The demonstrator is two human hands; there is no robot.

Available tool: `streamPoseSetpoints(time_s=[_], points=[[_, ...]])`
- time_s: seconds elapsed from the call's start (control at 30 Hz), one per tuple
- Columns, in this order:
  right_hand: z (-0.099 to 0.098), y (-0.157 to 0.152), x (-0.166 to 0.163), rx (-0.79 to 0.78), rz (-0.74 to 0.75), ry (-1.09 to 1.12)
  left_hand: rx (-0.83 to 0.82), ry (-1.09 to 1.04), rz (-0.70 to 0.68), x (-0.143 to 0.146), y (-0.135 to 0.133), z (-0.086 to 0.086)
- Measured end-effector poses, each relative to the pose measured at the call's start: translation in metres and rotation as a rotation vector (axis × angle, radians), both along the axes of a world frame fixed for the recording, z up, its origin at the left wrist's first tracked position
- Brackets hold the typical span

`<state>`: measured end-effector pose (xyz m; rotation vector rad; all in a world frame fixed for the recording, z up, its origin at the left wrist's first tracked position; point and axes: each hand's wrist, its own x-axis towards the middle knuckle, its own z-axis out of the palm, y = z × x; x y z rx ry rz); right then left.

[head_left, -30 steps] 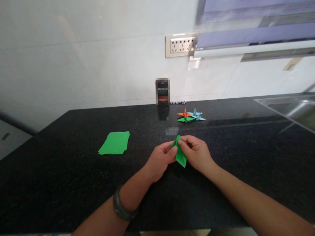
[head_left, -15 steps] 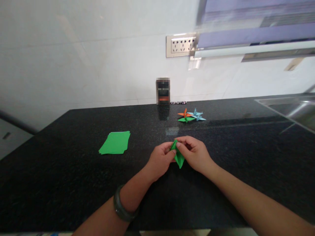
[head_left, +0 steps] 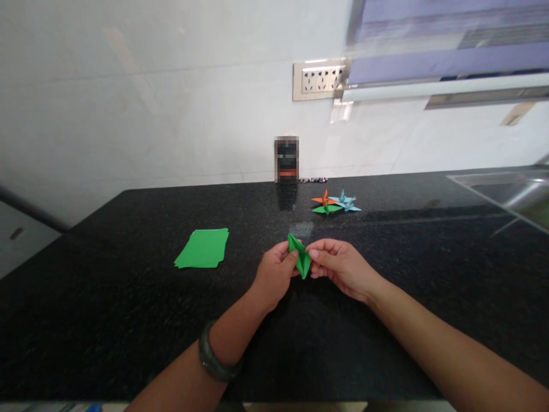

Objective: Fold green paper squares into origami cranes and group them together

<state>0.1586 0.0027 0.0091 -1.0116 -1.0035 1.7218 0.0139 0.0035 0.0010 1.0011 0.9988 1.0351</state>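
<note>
Gripping a small piece of folded green paper (head_left: 302, 262) here, mostly with the left hand (head_left: 272, 277) — thumb on top, fingers tucked behind it. The right hand (head_left: 345, 269) is right up against the paper's other side, thumb and forefinger close together at the edge, but I can't tell if they're actually pinching it. So the paper sits tilted between the two hands, above the dark speckled counter (head_left: 128, 320), with creases and two pointed ends showing. There's a dark bangle (head_left: 210, 357) around the left wrist.

Out to the left of the hands is a slightly messy stack of green paper sheets (head_left: 203, 249) lying flat. Just beyond the right hand there's a little cluster of origami cranes: an orange crane (head_left: 325, 199), a green crane (head_left: 326, 210) nearest the hands, plus light blue cranes (head_left: 343, 200) to the right — all bunched up close together.
</note>
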Motion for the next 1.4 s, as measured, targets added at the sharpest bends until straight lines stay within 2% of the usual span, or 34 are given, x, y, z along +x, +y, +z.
streamPoseSetpoints(time_s=[0.17,0.3,0.5,0.6,0.73,0.93,1.17,1.27,1.4], points=[[-0.003,-0.001,-0.002,-0.004,-0.023,0.005,0.105,0.158,-0.022,-0.002,0.001,-0.006],[-0.004,-0.001,-0.005,0.051,-0.051,-0.048,0.221,0.313,0.01,-0.005,0.002,-0.01],[-0.004,-0.003,-0.009,0.152,-0.036,-0.151,0.394,0.567,0.055,-0.006,0.0,-0.003],[-0.006,-0.003,-0.008,0.131,-0.024,-0.127,0.438,0.56,0.078,-0.006,-0.001,0.0],[-0.007,-0.002,-0.009,0.108,-0.031,-0.141,0.419,0.49,0.094,-0.007,0.0,-0.002],[-0.005,-0.004,-0.009,0.114,-0.042,-0.193,0.476,0.612,0.09,-0.007,-0.002,0.0],[-0.005,-0.005,-0.009,0.086,-0.015,-0.188,0.544,0.63,0.084,-0.006,-0.004,0.002],[-0.005,-0.004,-0.008,0.091,-0.01,-0.175,0.533,0.657,0.059,-0.006,-0.004,0.001],[-0.006,-0.001,-0.005,0.1,-0.006,-0.182,0.46,0.588,-0.02,-0.006,-0.003,-0.003]])
